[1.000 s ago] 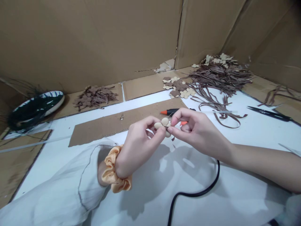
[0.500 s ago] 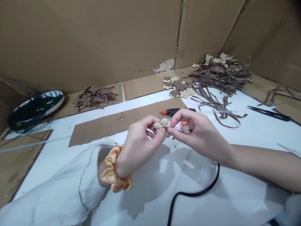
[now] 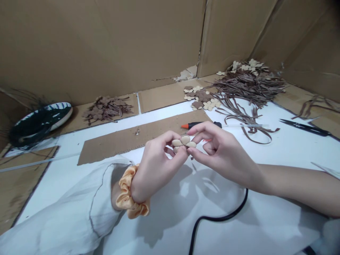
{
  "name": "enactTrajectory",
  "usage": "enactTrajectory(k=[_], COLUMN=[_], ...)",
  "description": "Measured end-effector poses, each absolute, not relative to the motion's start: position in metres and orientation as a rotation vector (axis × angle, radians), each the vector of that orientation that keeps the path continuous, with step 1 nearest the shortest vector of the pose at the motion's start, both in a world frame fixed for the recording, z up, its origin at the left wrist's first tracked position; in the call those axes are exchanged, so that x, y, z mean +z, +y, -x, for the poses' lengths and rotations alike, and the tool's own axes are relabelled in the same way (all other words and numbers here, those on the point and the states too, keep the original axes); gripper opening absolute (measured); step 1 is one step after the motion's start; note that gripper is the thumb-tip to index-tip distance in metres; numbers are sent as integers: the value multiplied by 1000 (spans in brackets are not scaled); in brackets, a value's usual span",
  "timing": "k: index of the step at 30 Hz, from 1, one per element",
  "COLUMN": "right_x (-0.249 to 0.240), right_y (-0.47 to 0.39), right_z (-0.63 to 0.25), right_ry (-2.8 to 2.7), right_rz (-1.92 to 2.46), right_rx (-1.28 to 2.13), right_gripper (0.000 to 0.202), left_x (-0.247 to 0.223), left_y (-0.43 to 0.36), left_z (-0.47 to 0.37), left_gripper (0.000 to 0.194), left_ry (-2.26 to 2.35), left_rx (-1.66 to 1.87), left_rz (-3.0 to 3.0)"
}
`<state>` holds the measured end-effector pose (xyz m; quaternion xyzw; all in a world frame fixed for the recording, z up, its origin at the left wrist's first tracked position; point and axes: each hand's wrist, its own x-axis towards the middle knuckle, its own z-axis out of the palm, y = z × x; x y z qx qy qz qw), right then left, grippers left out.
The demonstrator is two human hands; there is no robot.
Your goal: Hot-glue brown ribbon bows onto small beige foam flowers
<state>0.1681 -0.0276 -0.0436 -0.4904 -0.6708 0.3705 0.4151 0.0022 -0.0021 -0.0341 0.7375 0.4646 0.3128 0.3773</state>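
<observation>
Over the white work surface, a beige flower (image 3: 185, 140) with rounded petals is pinched between the thumb and fingers of my left hand (image 3: 162, 163). My right hand (image 3: 220, 152) closes on the flower's right side. Its thumb touches the lower edge of the right petal, while the index finger is lifted above it. A dark thin line shows at the flower's middle; its underside is hidden by my fingers. Just behind my right hand lies a black tool with an orange tip (image 3: 186, 126), partly covered.
A cardboard strip (image 3: 106, 148) lies behind my hands. Brown flowers (image 3: 99, 108) are piled back left, near a bowl of dark thread (image 3: 39, 118). Loose flowers (image 3: 202, 97), brown strips (image 3: 249, 86) and black tweezers (image 3: 305, 126) lie right. A black cable (image 3: 220, 218) curves in front.
My right index finger has lifted away from the petals and uncovered the right petal. The flower has shifted slightly to the left in my left hand.
</observation>
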Motion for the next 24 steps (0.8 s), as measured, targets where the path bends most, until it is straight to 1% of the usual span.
enactTrajectory(k=[4,10,15,20,24], right_x=[-41,-35,-35,-36,-35], right_y=[-25,-15,-13,-15,-14], right_z=[-166,-168,-169,-170,-169], right_ry=[-1613,-1287,-1271,-1301,-1287], right_rz=[1242,1328,1289,1255,1254], right_rx=[1079,1321,1301,1352,1358], right_gripper=[11,21,20,21,13], left_x=[-35,-34,-36,-39,-38], left_y=[-2,-2,1,3,2], left_z=[-2,-3,-1,0,0], left_gripper=[8,13,12,18,20], left_ry=[1173,1102,1187,1212,1209], left_rx=[827,870,852,823,796], left_rz=[-1912,-1907,-1892,-1900,-1924])
